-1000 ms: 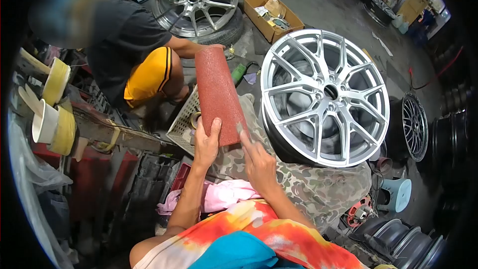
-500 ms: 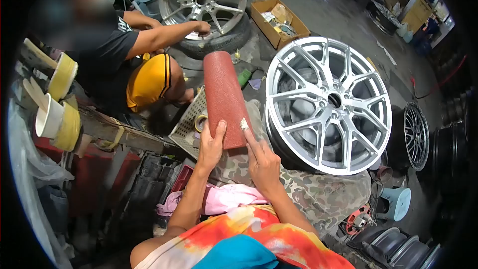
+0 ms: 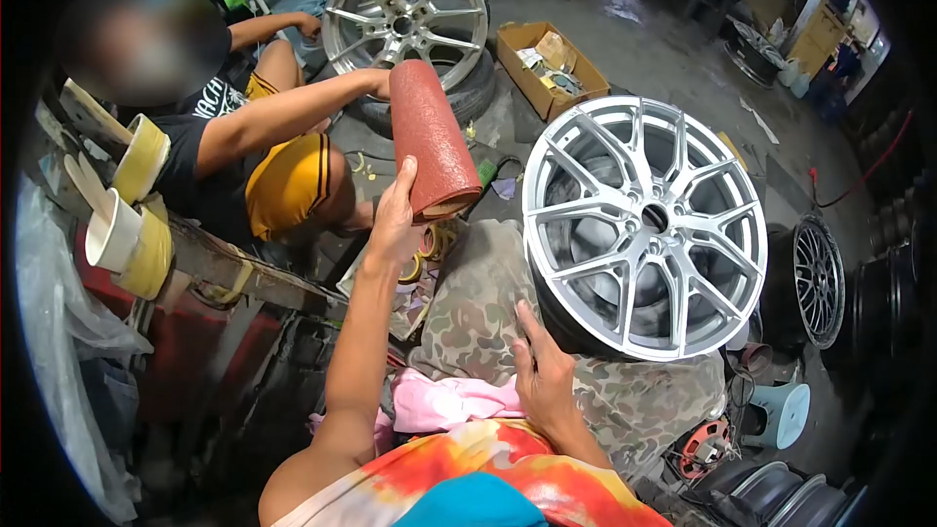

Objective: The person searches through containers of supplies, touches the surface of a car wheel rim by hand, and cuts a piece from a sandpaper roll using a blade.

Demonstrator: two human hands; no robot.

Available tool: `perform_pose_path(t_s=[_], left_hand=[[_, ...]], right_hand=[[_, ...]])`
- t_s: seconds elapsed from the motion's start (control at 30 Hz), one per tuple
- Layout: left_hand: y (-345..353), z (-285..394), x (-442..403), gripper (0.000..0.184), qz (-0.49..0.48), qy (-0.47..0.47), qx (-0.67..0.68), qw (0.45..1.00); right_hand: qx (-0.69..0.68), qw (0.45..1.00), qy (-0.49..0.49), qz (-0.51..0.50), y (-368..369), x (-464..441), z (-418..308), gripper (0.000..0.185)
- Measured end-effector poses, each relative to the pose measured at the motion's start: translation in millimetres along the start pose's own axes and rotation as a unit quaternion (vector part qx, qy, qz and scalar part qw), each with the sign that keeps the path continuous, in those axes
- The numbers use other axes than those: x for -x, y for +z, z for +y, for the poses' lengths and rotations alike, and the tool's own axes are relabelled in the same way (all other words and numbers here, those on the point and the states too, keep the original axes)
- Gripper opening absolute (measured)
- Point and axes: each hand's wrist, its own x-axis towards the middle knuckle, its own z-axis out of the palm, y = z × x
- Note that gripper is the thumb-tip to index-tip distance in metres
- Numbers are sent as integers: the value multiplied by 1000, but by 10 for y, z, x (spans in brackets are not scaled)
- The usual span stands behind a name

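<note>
My left hand (image 3: 395,220) grips the lower end of a dark red roll of sandpaper (image 3: 432,141), thumb on the near side, fingers hidden beneath it. The roll is tilted, its far end up and to the left. A co-worker's hand (image 3: 379,85) reaches behind that far end; whether it touches the roll I cannot tell. My right hand (image 3: 547,371) is empty, its index finger stretched out, above a camouflage cloth (image 3: 478,278). Right of it lies a silver multi-spoke wheel rim (image 3: 656,220).
A co-worker in yellow shorts (image 3: 288,185) crouches at left, beside another rim (image 3: 402,24) on a tyre. A cardboard box (image 3: 551,68) stands behind. Cups with sticks (image 3: 115,229) are at left. A light blue stool (image 3: 781,415) and a dark rim (image 3: 818,278) stand at right.
My right hand has left the roll and moved down toward me. My left hand has moved the roll up and left. The co-worker's arm has reached toward the roll's far end.
</note>
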Motion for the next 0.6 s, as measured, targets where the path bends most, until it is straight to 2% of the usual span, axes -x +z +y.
perform_pose_path(t_s=[0.07,0.13,0.2,0.23,0.4,0.47,0.6], left_hand=[[123,-37,54,56,8,14,1,1000],[283,-64,103,54,17,31,5,999],[376,-74,158,52,29,38,36,998],[338,-58,194,52,-8,40,-4,999],[467,-92,265,52,-19,34,42,998],[490,-156,272,55,-10,37,59,998],[486,-228,238,57,-40,37,67,996]], right_hand=[[0,1000,-1,-1,-32,42,-37,47],[-15,996,62,-64,-113,100,-97,46],[-16,996,57,-59,-119,169,-52,45],[-17,997,53,-50,-132,182,-28,45],[-16,997,60,-47,-267,140,-4,44],[-72,986,137,-67,-323,116,-59,38],[-176,962,184,-96,-395,138,-38,34]])
